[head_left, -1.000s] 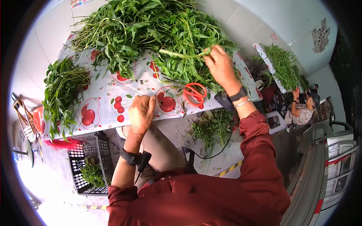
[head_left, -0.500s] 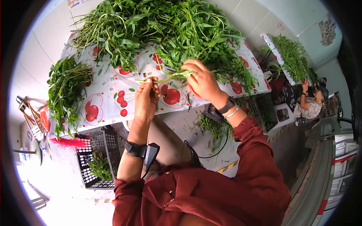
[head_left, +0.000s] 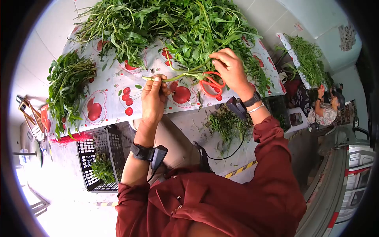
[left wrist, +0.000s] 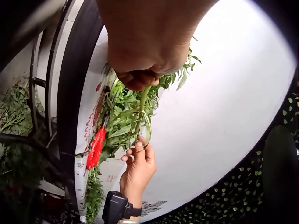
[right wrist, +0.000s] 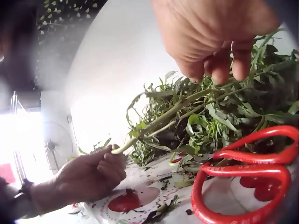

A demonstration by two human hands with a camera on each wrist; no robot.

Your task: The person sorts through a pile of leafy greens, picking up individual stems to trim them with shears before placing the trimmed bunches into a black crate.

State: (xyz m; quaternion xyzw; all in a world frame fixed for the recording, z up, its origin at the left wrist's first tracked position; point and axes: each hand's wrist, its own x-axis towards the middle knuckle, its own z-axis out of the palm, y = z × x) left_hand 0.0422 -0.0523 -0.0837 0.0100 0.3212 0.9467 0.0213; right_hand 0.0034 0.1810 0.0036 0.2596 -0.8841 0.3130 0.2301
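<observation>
In the head view, my left hand (head_left: 153, 98) pinches the pale end of a green stem (head_left: 177, 76) between thumb and fingers. That stem runs rightward over the tablecloth to my right hand (head_left: 233, 73), whose thumb and fingertips pinch its leafy end. Red-handled scissors (head_left: 213, 84) lie on the cloth below the stem. The right wrist view shows the stem (right wrist: 175, 109) slanting up from my left hand (right wrist: 91, 179), with the scissors (right wrist: 243, 172) close by. In the left wrist view, my right hand (left wrist: 138, 168) is at the stem's far end.
A large heap of leafy stems (head_left: 158, 23) covers the table's back, and a smaller bunch (head_left: 69, 87) lies at the left. Below stands a black crate (head_left: 98, 158) with greens. More greens (head_left: 227, 122) lie on the floor. Another person (head_left: 325, 112) sits at the far right.
Both hands came together on the stem, the left taking its pale end. My right hand then moved right and slightly up along it, uncovering the scissors.
</observation>
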